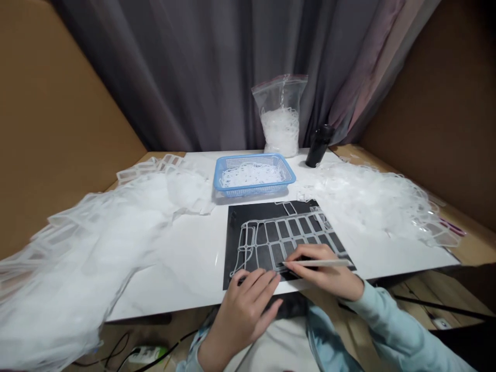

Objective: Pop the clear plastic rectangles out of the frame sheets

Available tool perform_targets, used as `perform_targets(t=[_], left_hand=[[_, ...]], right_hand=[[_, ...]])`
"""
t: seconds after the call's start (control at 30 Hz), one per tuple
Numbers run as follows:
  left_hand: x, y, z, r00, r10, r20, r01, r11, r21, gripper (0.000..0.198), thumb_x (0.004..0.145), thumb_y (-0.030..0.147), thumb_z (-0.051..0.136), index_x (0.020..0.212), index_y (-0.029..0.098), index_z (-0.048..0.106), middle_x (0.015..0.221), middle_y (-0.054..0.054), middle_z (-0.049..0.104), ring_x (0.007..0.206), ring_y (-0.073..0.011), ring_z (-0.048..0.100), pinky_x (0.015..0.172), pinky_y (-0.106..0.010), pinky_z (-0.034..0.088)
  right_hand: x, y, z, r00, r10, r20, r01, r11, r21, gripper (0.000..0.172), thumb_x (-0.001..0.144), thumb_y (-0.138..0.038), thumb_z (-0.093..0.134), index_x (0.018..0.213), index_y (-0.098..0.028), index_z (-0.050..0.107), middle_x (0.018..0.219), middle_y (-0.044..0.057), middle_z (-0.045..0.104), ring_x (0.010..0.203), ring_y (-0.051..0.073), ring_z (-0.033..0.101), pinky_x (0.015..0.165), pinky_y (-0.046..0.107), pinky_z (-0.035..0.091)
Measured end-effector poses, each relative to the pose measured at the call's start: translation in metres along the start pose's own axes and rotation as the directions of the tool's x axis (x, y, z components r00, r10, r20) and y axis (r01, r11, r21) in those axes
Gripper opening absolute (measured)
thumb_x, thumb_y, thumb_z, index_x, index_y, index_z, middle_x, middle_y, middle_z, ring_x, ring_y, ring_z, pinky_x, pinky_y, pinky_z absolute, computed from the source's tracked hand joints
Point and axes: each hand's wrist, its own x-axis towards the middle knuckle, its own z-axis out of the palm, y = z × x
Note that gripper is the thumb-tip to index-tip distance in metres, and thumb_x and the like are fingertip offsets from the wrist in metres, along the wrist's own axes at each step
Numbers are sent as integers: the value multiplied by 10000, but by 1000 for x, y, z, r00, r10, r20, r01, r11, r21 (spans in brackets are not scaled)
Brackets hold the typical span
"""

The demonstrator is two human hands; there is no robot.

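On a black mat point(232, 222) lies a translucent white plastic sheet of joined rectangular frames point(285, 239). My right hand point(320, 271) grips a slim white pen-like tool point(335, 263), its dark tip touching or just above the sheet's near edge. Whether that tip is a blade or a point, I cannot tell. My left hand point(248, 302) rests with fingers stretched out over the near left part of the sheet and the mat's front edge. A few loose frame pieces point(289, 208) lie along the mat's far side.
Behind the mat stands a blue basket point(258, 188) of small white pieces. A zip bag point(281, 129) of similar pieces and a black bottle point(320, 147) are farther back. Heaps of plastic sheets cover the left point(96, 243) and right point(372, 196). Cardboard walls flank the table.
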Motion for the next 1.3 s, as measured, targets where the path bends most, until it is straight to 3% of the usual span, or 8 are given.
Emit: perform_targets(t=[0.27,0.47,0.63,0.73,0.83,1.0,1.1,1.3], left_hand=[[-9,-5,14,998,63,0,-63,989,137,336,1023,146,397,1280,185,611,1160,-25,720,1044,-140,611,922,-328,367],[-7,-2,16,999,22,-30,-17,989,149,350,994,84,393,1206,187,652,1108,-24,726,1001,-140,610,909,-327,371],[-3,0,17,1000,-1,-23,4,988,153,325,962,77,435,1151,194,673,1090,-21,727,976,-144,606,851,-327,376],[-2,0,18,1000,-3,-21,6,989,150,318,972,89,427,1145,195,672,1079,-10,730,971,-140,600,837,-328,371],[-3,-1,18,1000,1,-4,0,988,154,317,958,95,457,1174,201,664,1092,-16,727,974,-144,598,835,-327,373],[-4,-2,16,1000,0,20,-3,988,153,360,949,93,452,1230,205,647,1110,-23,720,987,-144,598,833,-321,379],[-4,-1,16,1000,-10,23,7,989,148,382,935,74,458,1243,206,641,1108,-16,720,982,-140,602,833,-319,380],[-3,0,16,1000,-25,-10,26,993,115,385,956,61,407,1219,203,649,1088,-10,730,968,-136,603,833,-315,367]], right_hand=[[-11,6,12,1000,13,-16,-12,998,61,135,950,-301,607,912,-214,704,933,47,750,887,185,711,797,270,560],[-10,5,16,988,-154,27,156,984,-89,133,979,-260,563,995,-211,686,939,59,744,911,186,703,808,290,569],[-15,9,26,902,-425,80,405,765,-500,181,1005,-174,488,1015,-181,669,852,58,743,899,200,699,755,326,557],[-19,9,31,873,-480,89,423,653,-628,222,1014,-161,456,1048,-156,676,883,71,757,924,213,700,698,331,546],[-21,9,34,859,-508,63,417,622,-662,239,1010,-153,453,1082,-139,681,922,85,766,918,221,703,716,351,553],[-14,16,24,873,-485,-61,332,679,-655,275,983,-146,501,1212,-181,649,952,89,762,946,233,706,765,361,559],[0,24,5,901,-413,-132,220,698,-682,209,976,-151,522,1108,-177,682,880,84,747,888,230,701,778,354,545],[34,42,-26,975,-220,-40,116,649,-752,299,1027,-280,431,852,-182,653,762,67,695,740,202,651,634,293,445]])
